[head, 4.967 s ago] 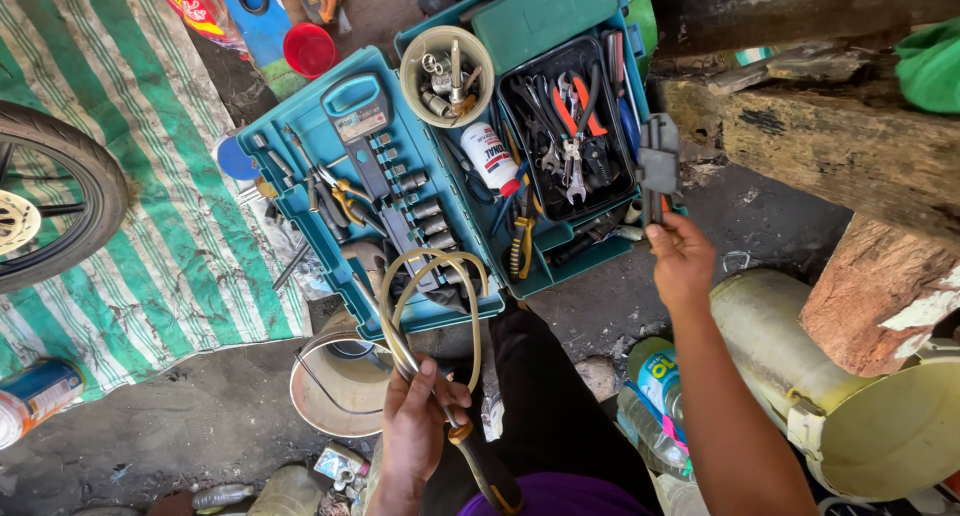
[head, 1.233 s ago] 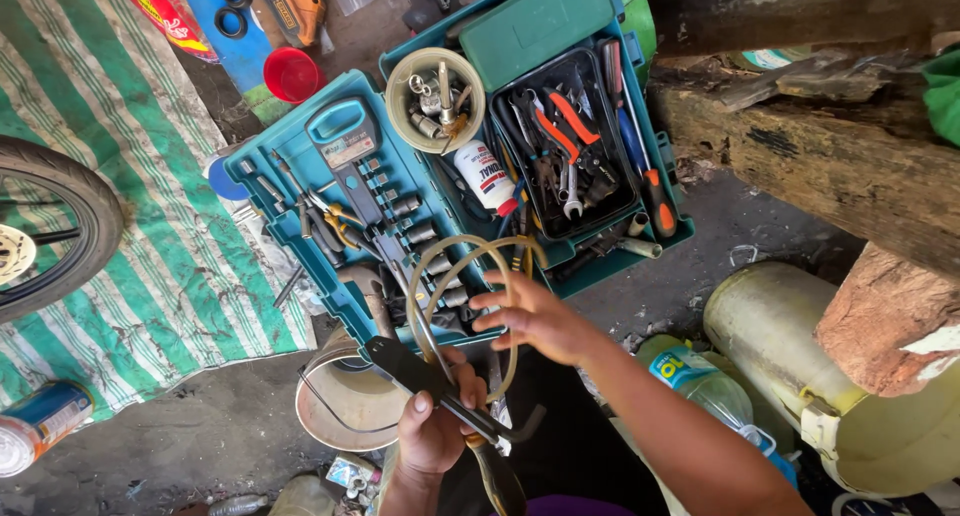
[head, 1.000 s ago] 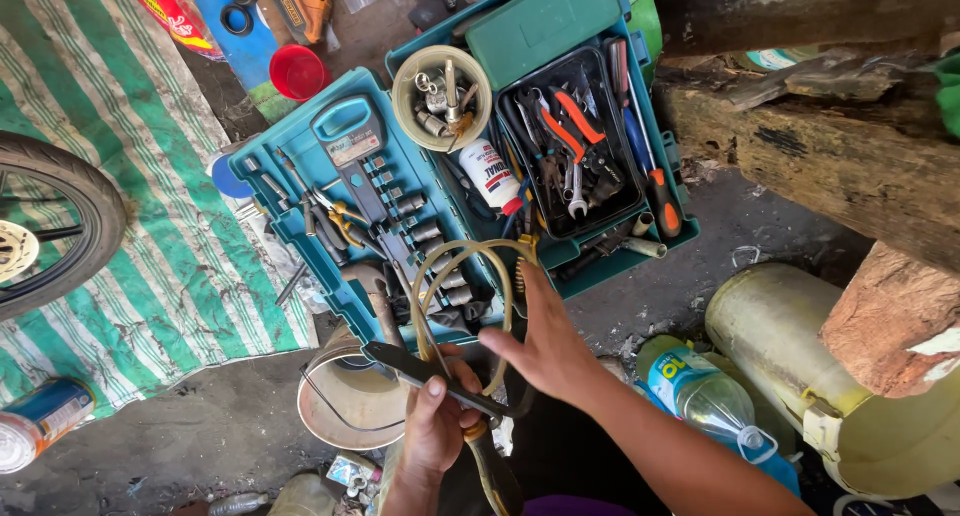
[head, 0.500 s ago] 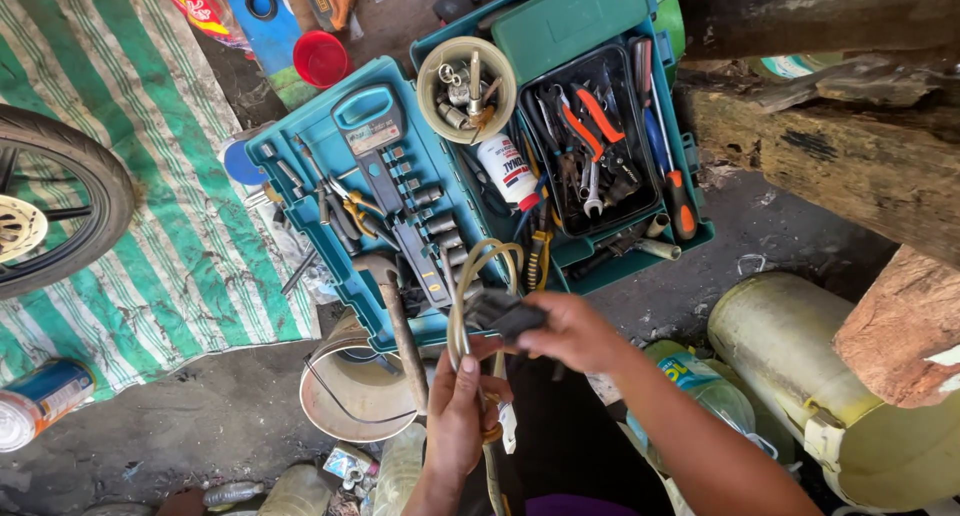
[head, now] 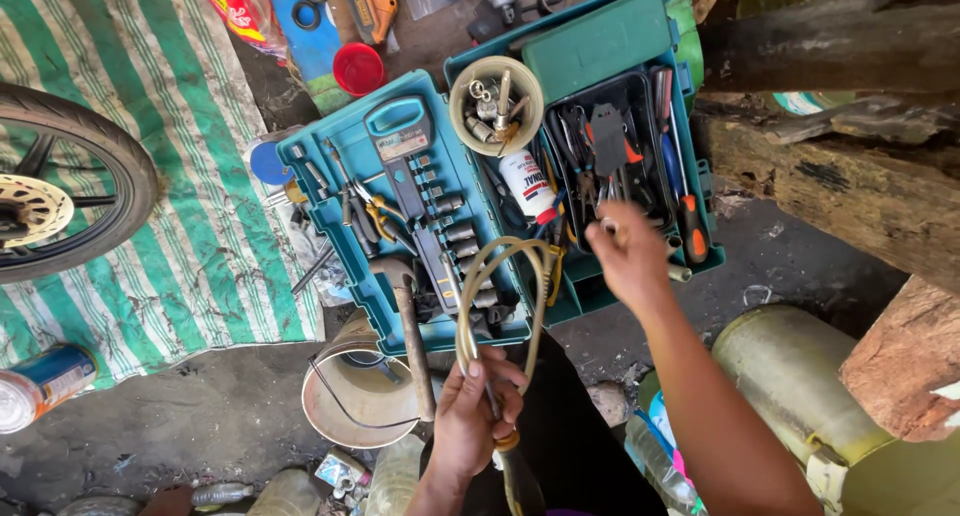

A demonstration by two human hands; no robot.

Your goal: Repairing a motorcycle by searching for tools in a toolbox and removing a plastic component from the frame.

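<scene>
My left hand (head: pixel 472 416) is closed around the two ends of a tan rubber hose (head: pixel 470 306) bent into a loop, held upright over the near edge of an open teal tool case (head: pixel 330 266). My right hand (head: pixel 625 261) hovers over the case's right tray, fingers spread, with nothing in them. Just beyond its fingertips a black tool (head: pixel 607 136) lies among pliers and screwdrivers. The left tray holds sockets and a ratchet. A hammer (head: pixel 410 326) rests across the case's near edge.
A tan cup of small parts (head: pixel 495 101) and a white spray can (head: pixel 530 186) sit in the case. A motorcycle wheel (head: pixel 60 196) lies on a green striped tarp (head: pixel 200 226). A metal bowl (head: pixel 360 401), yellowish canister (head: pixel 790 376) and logs (head: pixel 830 176) surround me.
My right hand took a black tool from beside the hose, carried it up to the right tray and let it go. My left hand has kept hold of the hose loop.
</scene>
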